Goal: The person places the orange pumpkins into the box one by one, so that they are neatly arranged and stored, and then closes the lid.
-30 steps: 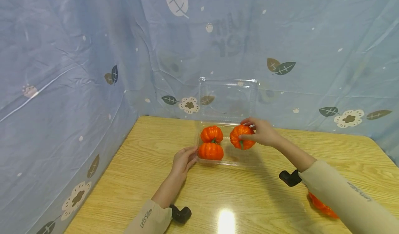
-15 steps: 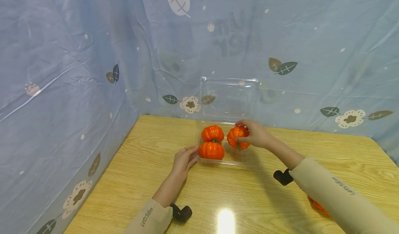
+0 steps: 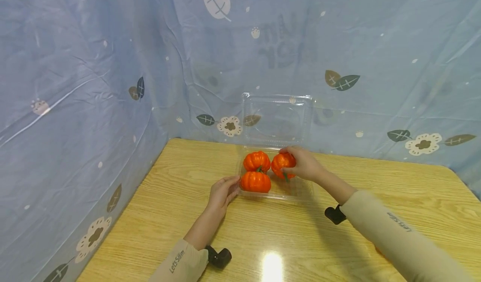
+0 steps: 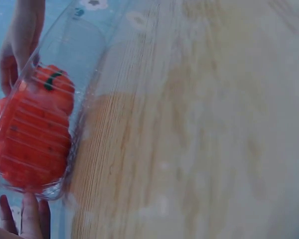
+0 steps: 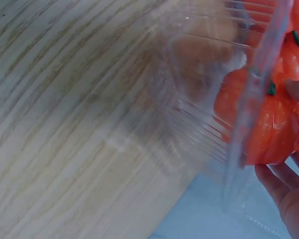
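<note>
A clear plastic clamshell container (image 3: 278, 197) rests on the table with its lid (image 3: 276, 119) standing up at the back. Two orange pumpkins sit in its left half, a far one (image 3: 256, 161) and a near one (image 3: 255, 182). My right hand (image 3: 306, 164) grips a third pumpkin (image 3: 281, 162) by its right side, thumb in front and fingers behind, inside the right half beside the far one. In the right wrist view this pumpkin (image 5: 274, 132) shows behind the clear wall. My left hand (image 3: 219, 193) touches the container's left side with fairly straight fingers (image 4: 31, 214).
Under my right sleeve (image 3: 398, 227) a sliver of another orange thing (image 3: 380, 252) peeks out on the wooden table (image 3: 169, 215). A blue printed cloth (image 3: 375, 65) hangs close behind the lid and along the left. Black wrist devices (image 3: 219, 258) stick out near both cuffs.
My right hand has carried its pumpkin left and slightly down, close against the far pumpkin. My right sleeve now covers more of the orange thing at right. The left hand stays at the container.
</note>
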Motion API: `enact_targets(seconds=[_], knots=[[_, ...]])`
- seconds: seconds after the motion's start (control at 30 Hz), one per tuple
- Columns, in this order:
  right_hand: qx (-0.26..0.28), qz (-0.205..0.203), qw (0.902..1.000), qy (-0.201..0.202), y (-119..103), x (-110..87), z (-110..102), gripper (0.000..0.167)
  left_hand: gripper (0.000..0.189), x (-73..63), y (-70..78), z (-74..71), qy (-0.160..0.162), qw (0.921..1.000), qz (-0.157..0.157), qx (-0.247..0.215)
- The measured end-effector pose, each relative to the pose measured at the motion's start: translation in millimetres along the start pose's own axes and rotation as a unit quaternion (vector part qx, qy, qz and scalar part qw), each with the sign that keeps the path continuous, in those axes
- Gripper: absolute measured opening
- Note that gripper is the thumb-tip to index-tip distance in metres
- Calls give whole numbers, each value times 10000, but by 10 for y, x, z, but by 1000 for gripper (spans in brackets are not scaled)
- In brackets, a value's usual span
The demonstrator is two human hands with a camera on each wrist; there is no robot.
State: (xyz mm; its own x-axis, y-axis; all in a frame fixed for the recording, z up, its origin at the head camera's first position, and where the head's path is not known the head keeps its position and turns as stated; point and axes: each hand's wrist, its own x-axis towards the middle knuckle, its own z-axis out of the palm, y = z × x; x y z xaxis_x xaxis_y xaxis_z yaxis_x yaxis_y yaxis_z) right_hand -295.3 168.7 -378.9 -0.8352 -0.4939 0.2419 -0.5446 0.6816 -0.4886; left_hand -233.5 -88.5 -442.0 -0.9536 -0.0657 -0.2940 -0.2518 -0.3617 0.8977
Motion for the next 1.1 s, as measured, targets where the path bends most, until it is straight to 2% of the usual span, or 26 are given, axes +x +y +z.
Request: enact_targets(seconds=[0.27, 0.57, 1.1], knots=[[-149, -14, 9998, 148, 47, 3, 59, 49, 12, -4, 2, 1, -54, 10000, 30, -42], [-191, 40, 9995, 239, 55, -6, 97, 51, 6, 2, -11, 11, 36, 10000, 68, -45], [-99, 96, 9998, 169, 97, 9, 97, 51, 9, -6, -1, 20, 51, 10000, 58, -11]])
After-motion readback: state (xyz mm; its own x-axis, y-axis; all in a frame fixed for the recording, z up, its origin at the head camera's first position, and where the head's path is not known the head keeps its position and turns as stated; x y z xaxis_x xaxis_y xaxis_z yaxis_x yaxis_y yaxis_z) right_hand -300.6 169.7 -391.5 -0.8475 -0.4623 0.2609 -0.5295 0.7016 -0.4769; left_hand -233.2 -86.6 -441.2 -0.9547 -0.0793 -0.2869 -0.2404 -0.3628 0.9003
